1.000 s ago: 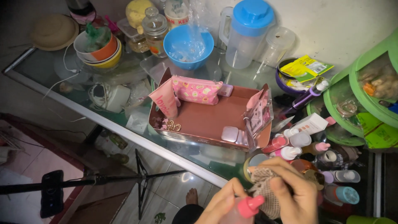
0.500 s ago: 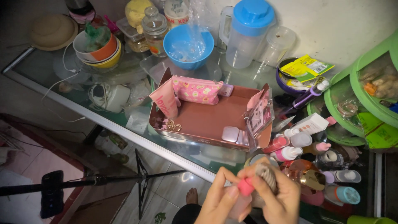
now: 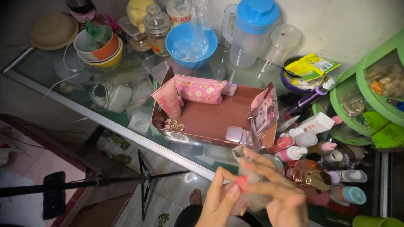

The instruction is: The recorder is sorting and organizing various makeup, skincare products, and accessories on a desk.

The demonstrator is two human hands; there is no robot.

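Observation:
At the bottom of the view my left hand (image 3: 219, 201) grips a small clear bottle with a pink cap (image 3: 241, 185). My right hand (image 3: 277, 193) presses a beige mesh cloth (image 3: 248, 168) against the bottle's top; the motion is blurred. Just beyond my hands lies an open pink-brown box (image 3: 210, 120) on the glass table (image 3: 126, 134). Inside it are a pink patterned pouch (image 3: 200, 89), a pink tube (image 3: 167, 101), a small white case (image 3: 233, 134) and a clear packet (image 3: 263, 113).
To the right of the box stand several small cosmetic bottles (image 3: 307, 145) and green round trays (image 3: 370, 92). Behind it are a blue bowl (image 3: 191, 40), a blue-lidded pitcher (image 3: 251, 31) and stacked bowls (image 3: 99, 48). A phone on a tripod (image 3: 54, 193) stands on the floor.
My hands have shifted slightly left and up. The mesh cloth rose from beside the bottle to over its pink cap, and my right hand now covers more of the bottle.

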